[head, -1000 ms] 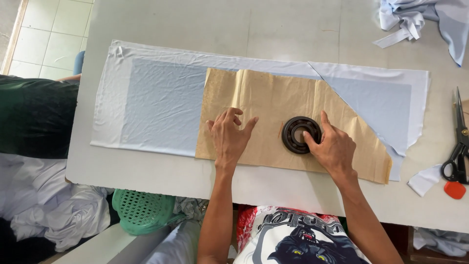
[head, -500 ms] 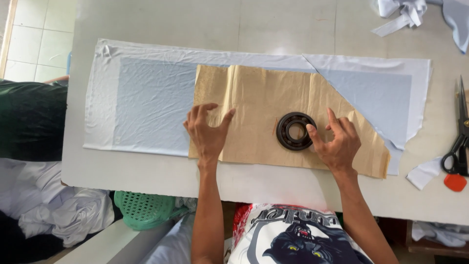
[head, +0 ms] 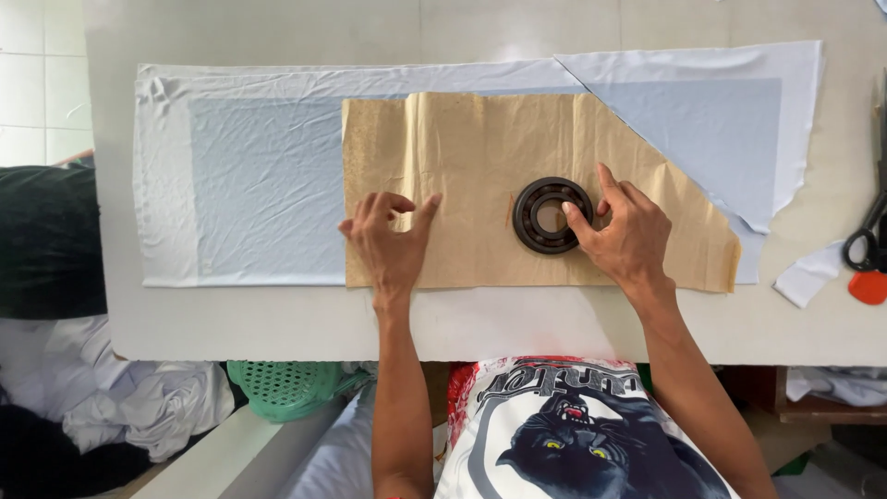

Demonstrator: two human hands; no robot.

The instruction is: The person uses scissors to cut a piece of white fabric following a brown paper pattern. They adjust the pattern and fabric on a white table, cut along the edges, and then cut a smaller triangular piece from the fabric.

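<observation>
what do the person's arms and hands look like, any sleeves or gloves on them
Both arms are bare from the bottom edge of the picture to the fingers: no sleeves reach the forearms. The left hand and the right hand wear no gloves, and no rings, watch or bands show. The person's shirt is white with a dark big-cat print and red trim.

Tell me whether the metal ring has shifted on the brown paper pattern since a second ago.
No. The metal ring sits at the same spot on the brown paper pattern, just below its slanted edge.
</observation>
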